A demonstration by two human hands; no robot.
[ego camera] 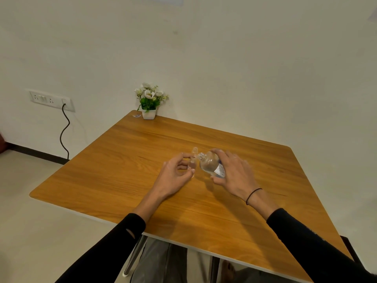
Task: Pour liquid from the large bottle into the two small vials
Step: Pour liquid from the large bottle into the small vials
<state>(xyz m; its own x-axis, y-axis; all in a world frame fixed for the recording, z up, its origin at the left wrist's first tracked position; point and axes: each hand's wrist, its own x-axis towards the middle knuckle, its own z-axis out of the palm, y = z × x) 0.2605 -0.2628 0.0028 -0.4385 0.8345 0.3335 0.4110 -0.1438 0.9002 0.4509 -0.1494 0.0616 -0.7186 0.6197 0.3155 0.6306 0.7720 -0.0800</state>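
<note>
My right hand (234, 172) grips the large clear bottle (209, 163), which has a white label and is tilted to the left, its open neck close to a vial's mouth. My left hand (175, 172) holds a small clear vial (192, 163) upright between thumb and fingers, over the middle of the wooden table (142, 180). A second small clear vial (195, 150) stands on the table just behind the first. The level of liquid in the vials is too faint to tell.
A small white pot of white flowers (149, 103) stands at the table's far corner, with a small scrap (136, 116) beside it. A wall socket with a black cable (64, 131) is at the left. My legs show under the near table edge.
</note>
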